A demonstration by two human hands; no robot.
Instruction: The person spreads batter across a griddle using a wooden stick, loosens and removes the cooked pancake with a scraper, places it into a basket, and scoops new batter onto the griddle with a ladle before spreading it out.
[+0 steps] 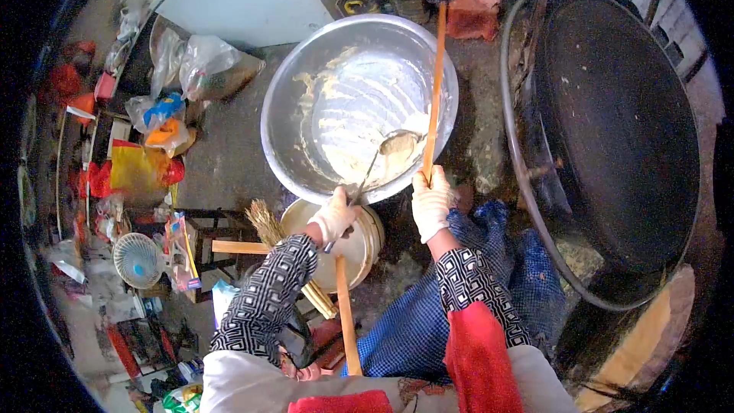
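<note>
A large metal basin (275,84) is ahead of me, its inside smeared with pale batter (348,157). My left hand (334,218), in a whitish glove, is closed around the handle of a ladle (399,145). The ladle's bowl lies inside the basin near its front right side, with pale batter in it. My right hand (433,203), also gloved, grips the lower end of a flat wooden stick (438,84), which extends upward across the basin's right side. Below my left hand stands a white bucket (372,239), partly hidden by my arm.
A big dark wok (612,130) with a thick rim stands at the right. A straw brush (264,222) and another wooden strip (348,321) are around the bucket. Plastic bags (206,61) lie at the left, above a round basket (138,260). Blue checked cloth (413,321) covers my lap area.
</note>
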